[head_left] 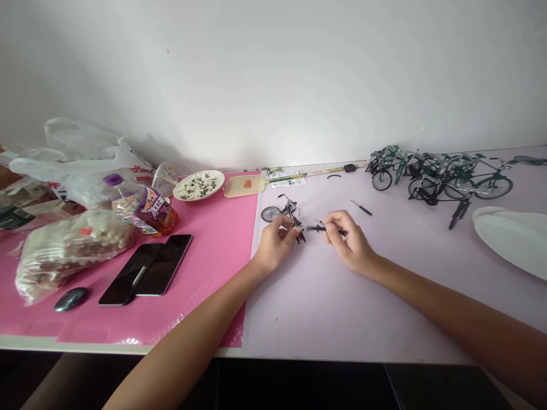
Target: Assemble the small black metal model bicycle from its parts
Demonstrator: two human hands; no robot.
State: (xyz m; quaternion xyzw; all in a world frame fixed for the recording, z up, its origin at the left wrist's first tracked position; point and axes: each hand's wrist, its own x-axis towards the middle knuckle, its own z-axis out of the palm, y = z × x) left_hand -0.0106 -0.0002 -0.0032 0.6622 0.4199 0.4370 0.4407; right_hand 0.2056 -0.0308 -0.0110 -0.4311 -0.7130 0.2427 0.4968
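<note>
My left hand (277, 242) is closed on the rear part of a small black model bicycle (289, 206). Its front wheel and handlebar point toward the wall, and the fingers cover part of the frame. To the right, my right hand (348, 239) pinches a slim black part (316, 228) just short of the bicycle. A thin pointed tip also sticks out above these fingers; I cannot make out what it belongs to. Behind the right hand lies a small screwdriver (362, 207) with a dark handle.
Several green and black model bicycles (493, 181) stand at the back right, near white plates (513, 236). On the pink mat (205, 245) are two phones (166, 265), a mouse (71, 299), a drink bottle (143, 208), plastic bags (72, 245) and a dish of small pieces (199, 186). A fly swatter (244, 186) lies behind.
</note>
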